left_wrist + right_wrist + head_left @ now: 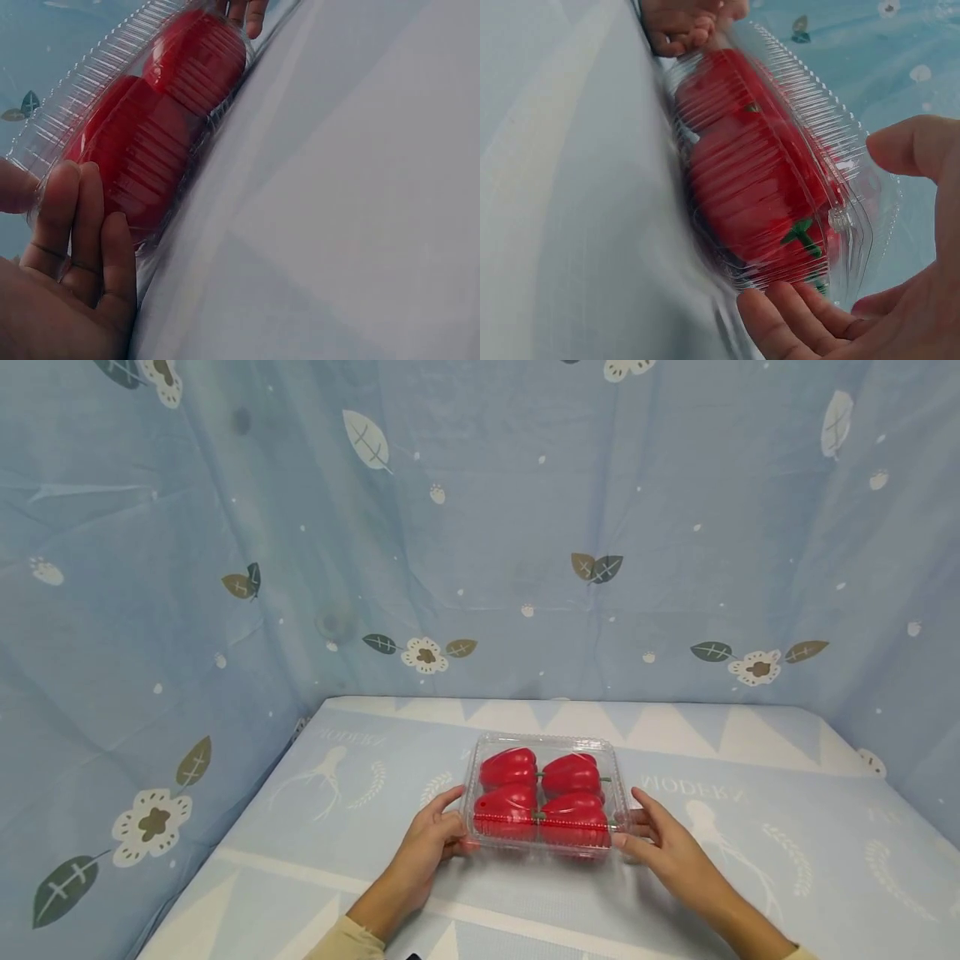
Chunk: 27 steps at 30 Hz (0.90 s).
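A clear plastic clamshell box (546, 745) with a ribbed rim holds several red bell peppers (573, 817) with green stems. My left hand (427, 842) grips the box's left end; in the left wrist view its fingers (56, 210) lie against the ribbed side and the thumb is at the rim. At the right end, my right hand (667, 847) holds the near corner between thumb and fingers. From the right wrist, the fingertips (769, 322) show low on the box's side, with the thumb up by the rim. Whether the box's base touches the cloth cannot be told.
A pale blue and white patterned cloth (315, 827) covers the table under the box. Blue curtains (495, 527) with leaves and flowers hang behind the table and along its sides. A small dark object (413, 957) pokes in at the bottom edge.
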Tool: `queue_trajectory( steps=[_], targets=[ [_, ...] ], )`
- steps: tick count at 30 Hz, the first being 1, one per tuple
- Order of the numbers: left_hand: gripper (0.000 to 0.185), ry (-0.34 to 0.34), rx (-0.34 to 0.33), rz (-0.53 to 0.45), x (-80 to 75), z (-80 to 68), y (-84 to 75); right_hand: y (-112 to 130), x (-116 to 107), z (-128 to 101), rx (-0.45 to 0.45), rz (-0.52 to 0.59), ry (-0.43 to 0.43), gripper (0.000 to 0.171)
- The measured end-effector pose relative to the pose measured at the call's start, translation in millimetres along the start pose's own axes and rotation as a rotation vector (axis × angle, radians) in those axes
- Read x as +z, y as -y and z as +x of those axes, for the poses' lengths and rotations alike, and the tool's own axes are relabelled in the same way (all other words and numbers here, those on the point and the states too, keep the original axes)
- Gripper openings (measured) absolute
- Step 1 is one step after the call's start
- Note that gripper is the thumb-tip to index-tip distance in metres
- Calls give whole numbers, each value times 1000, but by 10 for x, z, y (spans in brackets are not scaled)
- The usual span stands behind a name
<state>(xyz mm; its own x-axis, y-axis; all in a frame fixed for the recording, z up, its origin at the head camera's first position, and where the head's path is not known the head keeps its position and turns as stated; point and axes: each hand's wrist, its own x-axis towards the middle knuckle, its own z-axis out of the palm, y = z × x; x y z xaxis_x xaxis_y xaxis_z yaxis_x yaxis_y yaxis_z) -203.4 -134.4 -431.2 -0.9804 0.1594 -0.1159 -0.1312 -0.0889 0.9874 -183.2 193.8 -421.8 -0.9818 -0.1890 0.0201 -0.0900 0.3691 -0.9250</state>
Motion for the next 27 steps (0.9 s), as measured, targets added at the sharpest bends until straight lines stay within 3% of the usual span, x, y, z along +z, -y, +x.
queue_trajectory(
  steps=[6,16,27],
  targets=[
    [69,2,-12,-4,10,10,28,-13,10,-12,14,59,-12,70],
    [66,32,-4,16,-13,10,47,-41,20,3,110,300,36,63],
    [65,62,5,30,-18,27,41,-5,151,17,229,397,-138,36]
  ],
)
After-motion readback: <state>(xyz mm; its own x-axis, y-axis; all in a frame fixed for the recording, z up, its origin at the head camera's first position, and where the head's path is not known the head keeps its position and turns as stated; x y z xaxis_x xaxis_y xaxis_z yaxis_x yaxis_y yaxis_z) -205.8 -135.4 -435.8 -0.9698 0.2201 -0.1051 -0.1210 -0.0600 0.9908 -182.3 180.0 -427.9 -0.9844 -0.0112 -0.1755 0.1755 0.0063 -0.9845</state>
